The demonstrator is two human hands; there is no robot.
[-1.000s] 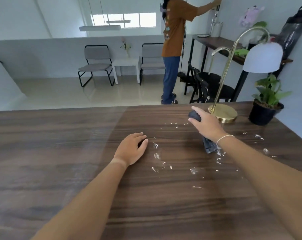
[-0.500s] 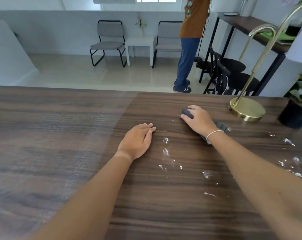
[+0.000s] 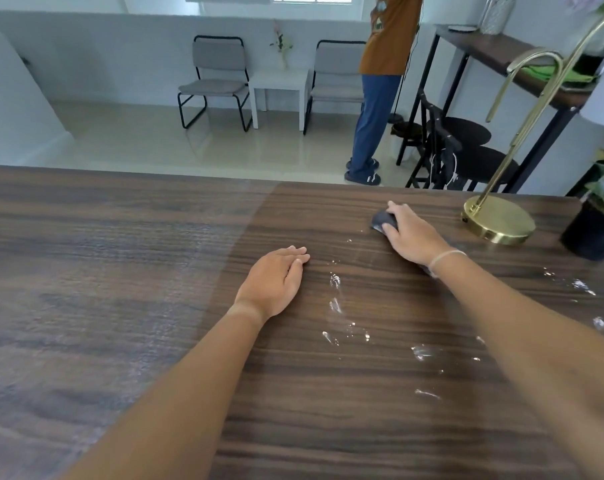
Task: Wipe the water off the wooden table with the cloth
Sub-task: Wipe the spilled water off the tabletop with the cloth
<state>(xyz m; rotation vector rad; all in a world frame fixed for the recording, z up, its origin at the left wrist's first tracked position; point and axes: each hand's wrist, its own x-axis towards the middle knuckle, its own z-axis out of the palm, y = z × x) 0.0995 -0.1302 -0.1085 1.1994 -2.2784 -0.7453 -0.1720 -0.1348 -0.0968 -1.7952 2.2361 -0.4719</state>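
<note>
A dark wooden table fills the lower view. My right hand presses a dark grey cloth flat on the table near its far edge; only the cloth's front end shows beyond my fingers. My left hand lies palm down on the wood, fingers together, holding nothing. Water drops glisten between my two arms, more water lies nearer to me, and another patch of water sits to the right of my right forearm.
A brass lamp base stands at the far right of the table, with a black plant pot beside it. Beyond the table a person stands by a side table; chairs line the wall.
My right hand has brought the cloth down onto the table and slid it away from me toward the far edge. My view has tilted down. My left hand has stayed put.
</note>
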